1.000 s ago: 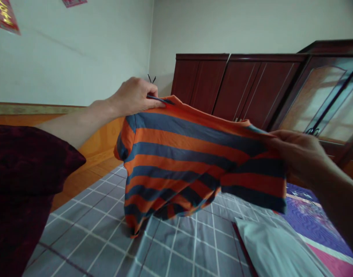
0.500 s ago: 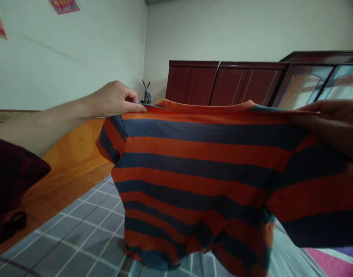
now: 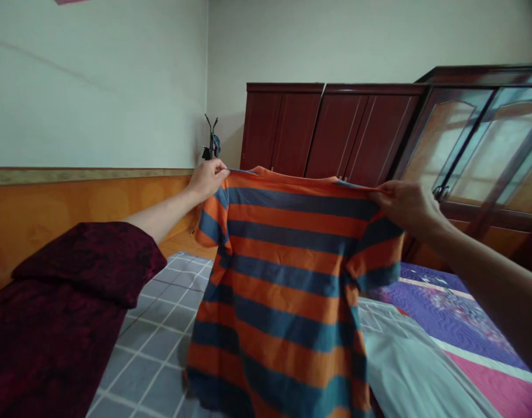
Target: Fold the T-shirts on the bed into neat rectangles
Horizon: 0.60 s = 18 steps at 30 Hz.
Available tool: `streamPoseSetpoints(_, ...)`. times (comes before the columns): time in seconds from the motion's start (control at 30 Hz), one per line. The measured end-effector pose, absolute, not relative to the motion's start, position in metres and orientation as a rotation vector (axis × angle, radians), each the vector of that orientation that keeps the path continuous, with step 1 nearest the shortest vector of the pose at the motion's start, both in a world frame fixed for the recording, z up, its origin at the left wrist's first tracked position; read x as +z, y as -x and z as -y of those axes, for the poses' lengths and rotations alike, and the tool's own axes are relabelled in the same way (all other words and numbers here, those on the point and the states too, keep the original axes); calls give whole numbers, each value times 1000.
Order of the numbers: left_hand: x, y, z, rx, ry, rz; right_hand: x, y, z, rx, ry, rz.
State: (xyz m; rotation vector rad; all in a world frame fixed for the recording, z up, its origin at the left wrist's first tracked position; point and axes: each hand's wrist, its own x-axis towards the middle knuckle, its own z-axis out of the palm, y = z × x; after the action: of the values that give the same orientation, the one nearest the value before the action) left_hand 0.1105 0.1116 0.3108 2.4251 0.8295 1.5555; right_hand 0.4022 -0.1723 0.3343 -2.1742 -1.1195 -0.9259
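Observation:
An orange and grey-blue striped T-shirt hangs stretched out in front of me, neckline up, its short sleeves drooping at both sides. My left hand pinches the shirt's left shoulder between thumb and fingers. At the opposite shoulder, my right hand grips the fabric in the same way. The lower part of the shirt hangs in soft folds, and its bottom edge runs out of view. Behind it lies a grey checked cloth covering the bed.
Dark red wardrobes line the back wall, with a glass-doored cabinet at right. A coat stand stands in the corner. To the right lie a pale grey-green cloth and a purple and pink floral bedspread.
Both hands and the shirt have moved farther from me, with the right hand shifting left into fuller view. The shirt now hangs longer and straighter. The camera view has shifted slightly right.

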Motion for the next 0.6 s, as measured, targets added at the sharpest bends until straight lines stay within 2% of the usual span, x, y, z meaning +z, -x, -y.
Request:
streamPoseSetpoints(0.17, 364, -102, -95, 1814, -2424, -773, 362, -396, 183, -1172, 1946, 994)
streamPoseSetpoints(0.3, 364, -70, -63, 1883, -2525, -669, 339, -384, 216, -1249, 1855, 1021)
streamPoseSetpoints(0.37, 338, -52, -47, 1880, -2600, -594, 305, -380, 237, -1310, 1844, 1103)
streamPoseSetpoints(0.47, 272, -22, -23, 1679, -2809, -327, 235, -372, 272, -1415, 1696, 1437)
streamPoseSetpoints(0.6, 150, 17, 7, 1012, -2916, -61, 131, -354, 316, -982, 1635, 1873)
